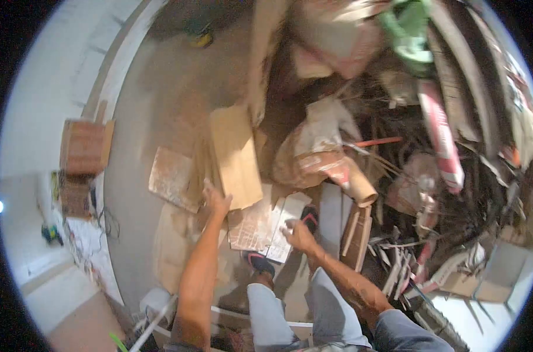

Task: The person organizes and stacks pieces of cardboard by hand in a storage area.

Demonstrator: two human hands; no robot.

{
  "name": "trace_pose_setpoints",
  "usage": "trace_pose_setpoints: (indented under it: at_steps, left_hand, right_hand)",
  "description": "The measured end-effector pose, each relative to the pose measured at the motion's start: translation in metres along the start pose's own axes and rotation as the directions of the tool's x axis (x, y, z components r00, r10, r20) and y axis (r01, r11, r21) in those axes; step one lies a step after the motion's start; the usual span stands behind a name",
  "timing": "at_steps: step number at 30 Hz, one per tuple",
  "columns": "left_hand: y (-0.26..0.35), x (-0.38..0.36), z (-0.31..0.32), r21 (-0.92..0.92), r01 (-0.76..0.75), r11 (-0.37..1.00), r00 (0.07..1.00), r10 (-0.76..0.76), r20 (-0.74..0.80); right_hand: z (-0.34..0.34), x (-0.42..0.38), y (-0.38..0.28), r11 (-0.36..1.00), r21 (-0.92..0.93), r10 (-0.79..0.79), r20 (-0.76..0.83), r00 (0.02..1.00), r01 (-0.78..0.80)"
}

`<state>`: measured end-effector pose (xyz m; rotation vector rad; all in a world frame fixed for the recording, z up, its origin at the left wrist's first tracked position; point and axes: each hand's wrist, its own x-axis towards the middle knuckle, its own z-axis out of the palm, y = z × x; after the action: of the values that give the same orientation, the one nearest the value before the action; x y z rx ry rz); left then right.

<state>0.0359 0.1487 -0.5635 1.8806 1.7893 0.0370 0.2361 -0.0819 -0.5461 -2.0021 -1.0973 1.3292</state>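
Note:
My left hand is closed on the lower left edge of a tan rectangular board, which is tilted over the floor. Beside it my right hand hangs above a white tile piece, its fingers curled; whether they hold anything is too blurred to tell. A dusty brownish tile lies under the board's lower end, near my feet. Another dusty square tile rests on the floor to the left.
Debris, sticks and sacks are heaped on the right, with a cardboard tube at the near edge. Brown boxes stand by the left wall. A yellow-green tool lies on the floor farther off.

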Motion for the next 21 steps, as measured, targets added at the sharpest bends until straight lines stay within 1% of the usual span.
trace_pose_setpoints:
  at_steps: [1,2,3,4,5,7,8,9,10,11,12,14,15,17,18,19,20,21]
  left_hand:
    - [-0.018,-0.006,0.005,0.107,0.003,0.994,0.998,-0.009,0.059]
    - [-0.022,-0.016,0.009,0.214,-0.010,0.977,0.994,-0.015,0.112]
    - [0.004,-0.043,-0.024,-0.109,-0.013,0.994,0.997,0.021,0.077]
    - [-0.009,-0.053,-0.019,-0.242,-0.082,0.967,0.993,0.100,0.063]
    - [-0.027,-0.069,-0.017,-0.198,-0.038,0.979,0.983,0.072,0.167]
    - [0.014,-0.130,-0.069,-0.169,0.070,0.983,0.971,-0.028,0.239]
    - [-0.015,-0.139,-0.056,-0.023,-0.019,1.000,0.954,0.025,0.300]
    - [-0.039,-0.151,-0.051,-0.020,-0.022,1.000,0.939,0.028,0.344]
    - [-0.059,-0.166,-0.053,0.053,-0.174,0.983,0.911,0.140,0.387]
    - [-0.065,-0.176,-0.060,0.121,-0.326,0.938,0.867,0.245,0.435]
    - [-0.055,-0.196,-0.074,-0.011,-0.246,0.969,0.929,0.239,0.283]
    - [-0.046,-0.229,-0.107,-0.208,-0.142,0.968,0.934,0.201,0.295]
    - [-0.046,-0.235,-0.123,-0.240,-0.091,0.966,0.873,0.193,0.448]
    - [-0.067,-0.240,-0.126,-0.091,0.088,0.992,0.814,-0.019,0.580]
    - [-0.080,-0.242,-0.129,-0.085,-0.120,0.989,0.824,0.147,0.548]
    - [-0.085,-0.244,-0.132,-0.073,-0.320,0.945,0.797,0.310,0.518]
    - [-0.083,-0.250,-0.144,-0.080,-0.188,0.979,0.792,0.199,0.578]
    - [-0.082,-0.254,-0.156,-0.073,-0.049,0.996,0.770,0.085,0.633]
  right_hand:
    - [-0.018,-0.022,-0.010,0.998,-0.045,0.034,0.034,0.999,-0.032]
    - [-0.036,-0.045,-0.021,0.994,-0.089,0.073,0.060,0.996,-0.067]
    - [-0.040,-0.066,-0.013,0.994,-0.069,0.085,0.018,0.996,-0.083]
    - [-0.043,-0.083,-0.006,0.995,-0.046,0.092,-0.022,0.996,-0.093]
    - [-0.059,-0.100,-0.015,0.986,-0.072,0.146,-0.025,0.989,-0.147]
    - [-0.090,-0.137,-0.032,0.963,-0.116,0.244,-0.013,0.970,-0.243]
    - [-0.101,-0.155,-0.035,0.961,-0.088,0.255,-0.067,0.965,-0.261]
    - [-0.109,-0.174,-0.033,0.959,-0.056,0.271,-0.117,0.955,-0.279]
    - [-0.113,-0.195,-0.029,0.954,-0.019,0.291,-0.163,0.943,-0.298]
    - [-0.117,-0.217,-0.025,0.939,-0.003,0.334,-0.215,0.918,-0.343]
    - [-0.119,-0.239,-0.024,0.922,0.021,0.379,-0.263,0.887,-0.388]
    - [-0.140,-0.294,-0.057,0.898,0.132,0.440,-0.319,0.840,-0.421]
    - [-0.146,-0.318,-0.072,0.884,0.175,0.468,-0.363,0.806,-0.434]
    - [-0.154,-0.354,-0.092,0.853,0.257,0.522,-0.440,0.731,-0.454]
    - [-0.157,-0.365,-0.097,0.859,0.297,0.512,-0.473,0.718,-0.417]
    - [-0.161,-0.374,-0.099,0.863,0.332,0.503,-0.503,0.703,-0.380]
    - [-0.167,-0.382,-0.103,0.868,0.362,0.492,-0.531,0.690,-0.339]
    - [-0.183,-0.387,-0.120,0.889,0.348,0.453,-0.574,0.683,-0.297]
